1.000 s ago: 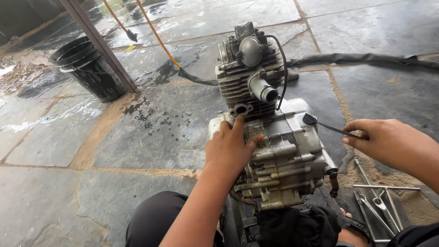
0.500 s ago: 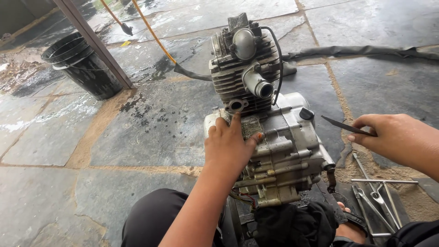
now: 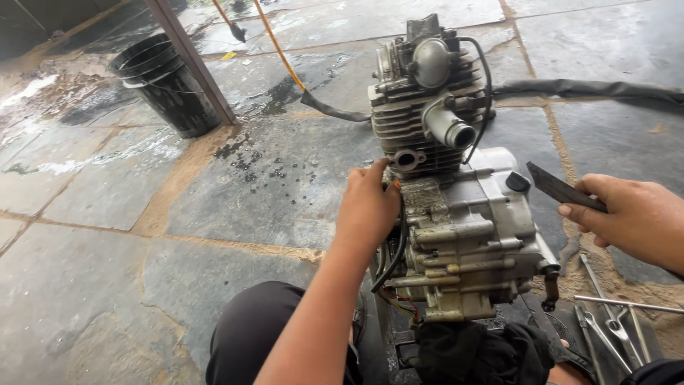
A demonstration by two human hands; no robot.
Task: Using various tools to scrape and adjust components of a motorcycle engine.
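Compared with a moment ago, the right hand (image 3: 630, 217) has pulled back a bit from the engine (image 3: 456, 214) and the dark flat tool (image 3: 566, 189) it carries now points up and left toward the black round cap (image 3: 518, 182) on the side cover, close to it but not touching; fingers are curled snug around the tool's near end. Left hand (image 3: 369, 207) hasn't really budged; it's still planted on the left side of the engine just below the round port of the finned cylinder (image 3: 410, 128), fingers bent and pressed against the metal, thumb up near the port, not wrapped around anything I can make out. Engine itself stands upright on the wet stone floor (image 3: 142, 214) right in front of the person's knees, grimy casing low, intake pipe (image 3: 450, 130) sticking out to the right; black cables run down beside the left wrist. Off to the right, a few loose spanners (image 3: 605, 321) lie on the ground; black bucket (image 3: 167, 85) sits well away at top left beside a slanted post.
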